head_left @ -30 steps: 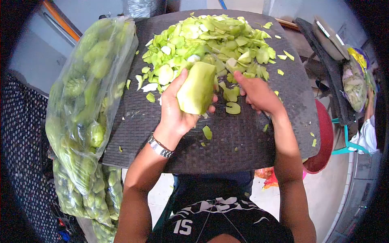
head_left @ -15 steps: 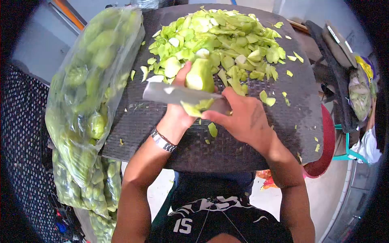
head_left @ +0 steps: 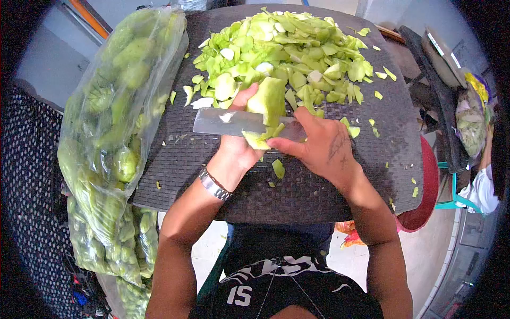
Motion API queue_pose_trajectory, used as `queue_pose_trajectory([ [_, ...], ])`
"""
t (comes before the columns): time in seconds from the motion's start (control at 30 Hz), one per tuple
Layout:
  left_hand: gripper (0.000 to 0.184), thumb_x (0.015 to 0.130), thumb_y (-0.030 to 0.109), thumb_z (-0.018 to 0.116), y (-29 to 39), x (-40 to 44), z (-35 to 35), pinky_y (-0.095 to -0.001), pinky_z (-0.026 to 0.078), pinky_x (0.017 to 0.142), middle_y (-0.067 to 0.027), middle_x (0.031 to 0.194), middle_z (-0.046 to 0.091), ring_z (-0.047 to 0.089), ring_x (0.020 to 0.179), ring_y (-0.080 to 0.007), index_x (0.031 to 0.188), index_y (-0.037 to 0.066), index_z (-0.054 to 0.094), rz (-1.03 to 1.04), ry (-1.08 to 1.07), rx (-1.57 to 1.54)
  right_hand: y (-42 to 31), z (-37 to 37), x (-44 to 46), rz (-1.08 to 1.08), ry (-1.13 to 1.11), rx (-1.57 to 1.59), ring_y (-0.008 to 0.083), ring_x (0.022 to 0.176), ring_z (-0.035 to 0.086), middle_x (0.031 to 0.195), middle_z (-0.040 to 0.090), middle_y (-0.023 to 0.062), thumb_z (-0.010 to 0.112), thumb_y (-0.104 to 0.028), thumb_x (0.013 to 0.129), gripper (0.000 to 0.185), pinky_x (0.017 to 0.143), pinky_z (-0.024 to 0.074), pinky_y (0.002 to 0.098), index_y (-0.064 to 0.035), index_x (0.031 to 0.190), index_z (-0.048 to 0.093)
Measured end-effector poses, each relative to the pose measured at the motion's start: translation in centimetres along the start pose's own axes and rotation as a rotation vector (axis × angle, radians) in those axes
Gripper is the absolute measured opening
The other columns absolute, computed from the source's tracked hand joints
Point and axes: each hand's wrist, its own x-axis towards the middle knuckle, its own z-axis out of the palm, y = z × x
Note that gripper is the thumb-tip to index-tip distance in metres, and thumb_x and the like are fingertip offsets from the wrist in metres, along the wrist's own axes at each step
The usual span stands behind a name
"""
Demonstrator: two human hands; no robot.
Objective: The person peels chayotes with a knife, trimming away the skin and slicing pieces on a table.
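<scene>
My left hand (head_left: 237,151) is closed around a peeled, pale green chayote (head_left: 273,101), its thumb along the left side. My right hand (head_left: 325,143) grips a broad-bladed knife (head_left: 215,123), whose blade lies crosswise against the near end of the chayote. A cut slice (head_left: 256,140) hangs on the near side of the blade, close to my right thumb. The knife's handle is mostly hidden by my right hand. Just beyond the chayote rises a large heap of green slices (head_left: 303,50), spread over the dark woven table (head_left: 212,181).
A clear plastic bag of whole chayotes (head_left: 109,114) leans over the table's left edge, with more filled bags (head_left: 109,239) below. Loose slices (head_left: 350,129) lie scattered at the right. A red round container (head_left: 425,196) and a teal stool (head_left: 451,202) stand beyond the right edge.
The chayote and the knife have shifted slightly to the right, and the blade is less blurred. The slice by the blade has tilted a little. Both hands keep their holds.
</scene>
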Motion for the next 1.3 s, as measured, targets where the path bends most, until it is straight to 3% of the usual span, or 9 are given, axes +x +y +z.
queue_pose_trajectory([
  [0.23,0.048,0.103,0.045,0.05,0.7,-0.8,0.1,-0.0395,0.054,0.07,-0.0091,0.118,0.07,0.07,0.095,-0.0288,0.135,0.011,0.058,-0.084,-0.133,0.165,3.9,-2.3,1.3,0.251,-0.074,0.054,0.0377,0.072,0.07,0.08,0.07,0.0195,0.065,-0.057,0.095,0.053,0.061,0.0525,0.0481,-0.0038,0.099,0.068],
  [0.3,0.048,0.104,0.046,0.049,0.5,-0.9,1.4,-0.0392,0.054,0.071,-0.0096,0.117,0.07,0.07,0.095,-0.0301,0.135,0.011,0.057,-0.047,-0.064,0.179,5.6,-2.3,2.0,0.433,-0.035,0.208,0.0382,0.071,0.068,0.08,0.068,0.021,0.063,-0.052,0.098,0.049,0.06,0.0501,0.0476,-0.0035,0.099,0.07],
  [0.33,0.048,0.104,0.046,0.049,0.4,-1.0,1.7,-0.039,0.055,0.071,-0.0098,0.116,0.07,0.07,0.095,-0.0307,0.135,0.01,0.057,-0.025,-0.024,0.186,5.4,-2.0,2.0,0.473,-0.016,0.199,0.0272,0.062,0.048,0.07,0.058,0.0208,0.06,-0.044,0.103,0.047,0.061,0.0437,0.0376,0.0002,0.087,0.065],
  [0.43,0.051,0.103,0.049,0.051,0.4,-0.1,0.2,-0.0418,0.057,0.079,-0.0105,0.119,0.07,0.07,0.099,-0.0308,0.135,0.01,0.059,-0.016,0.002,0.191,3.3,-1.4,1.2,0.321,-0.049,0.257,0.0397,0.07,0.067,0.071,0.062,0.0207,0.066,-0.049,0.098,0.05,0.059,0.0493,0.0466,0.0001,0.095,0.067],
  [0.53,0.054,0.102,0.05,0.054,-0.4,0.6,-0.4,-0.0446,0.056,0.092,-0.0122,0.125,0.069,0.07,0.105,-0.0304,0.137,0.01,0.059,0.064,0.161,0.136,0.5,-0.7,0.4,0.11,-0.097,0.194,0.0397,0.066,0.068,0.066,0.061,0.0184,0.069,-0.053,0.095,0.053,0.059,0.0516,0.0476,-0.0002,0.091,0.062],
  [0.77,0.056,0.1,0.049,0.058,-0.7,0.4,-0.6,-0.0458,0.05,0.106,-0.0119,0.128,0.069,0.066,0.116,-0.0285,0.139,0.009,0.059,0.083,0.031,0.096,0.4,0.3,0.2,0.052,-0.076,0.085,0.0396,0.065,0.07,0.067,0.065,0.016,0.072,-0.061,0.087,0.061,0.058,0.0546,0.0494,-0.0019,0.091,0.058],
  [1.0,0.051,0.102,0.052,0.048,-0.1,-1.1,1.0,-0.0398,0.05,0.064,-0.0075,0.109,0.072,0.07,0.089,-0.0235,0.13,0.012,0.062,0.026,0.105,0.279,4.0,-1.0,1.3,0.204,0.018,0.041,0.0407,0.072,0.071,0.071,0.067,0.0204,0.066,-0.058,0.094,0.055,0.061,0.0524,0.0494,-0.0036,0.088,0.062],
  [1.17,0.049,0.101,0.05,0.053,0.5,-1.3,1.6,-0.0402,0.053,0.061,-0.0101,0.105,0.072,0.071,0.085,-0.0253,0.128,0.009,0.062,0.015,0.081,0.207,5.0,-2.2,2.0,0.483,0.085,0.148,0.043,0.071,0.069,0.072,0.065,0.0237,0.063,-0.055,0.098,0.059,0.061,0.0504,0.0488,0.0004,0.076,0.062],
  [1.3,0.05,0.101,0.048,0.056,-0.1,-0.1,0.3,-0.042,0.056,0.08,-0.0097,0.112,0.071,0.07,0.097,-0.0253,0.131,0.009,0.062,0.085,0.134,0.169,1.0,-1.1,0.6,0.206,-0.085,0.209,0.0432,0.071,0.07,0.071,0.066,0.0218,0.068,-0.061,0.092,0.059,0.061,0.0526,0.049,-0.0018,0.089,0.061],
])
